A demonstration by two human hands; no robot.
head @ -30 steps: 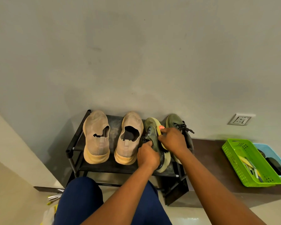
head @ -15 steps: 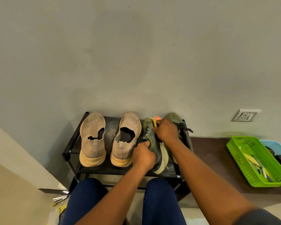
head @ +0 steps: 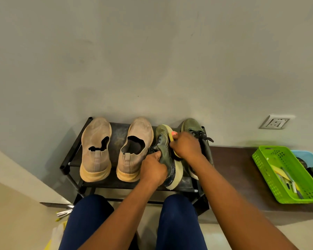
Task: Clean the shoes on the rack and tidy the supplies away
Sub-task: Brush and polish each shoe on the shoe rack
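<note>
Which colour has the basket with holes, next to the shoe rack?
Bright green basket, seen in the head view, the only one.

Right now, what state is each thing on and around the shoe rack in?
Tilted green shoe: tipped on its side, sole facing right.
Left hand: grips that shoe.
Right hand: holds a brush against the sole.
Other green shoe: upright.
Beige shoes: upright, untouched.
Green basket: holds supplies.

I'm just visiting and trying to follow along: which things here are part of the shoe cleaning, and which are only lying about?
Part of the job:
- green shoe tipped on its side, gripped by the left hand
- brush held by the right hand
- second green shoe
- two tan shoes
- black rack
- green basket of supplies

Lying about:
- wall socket
- blue tray
</note>
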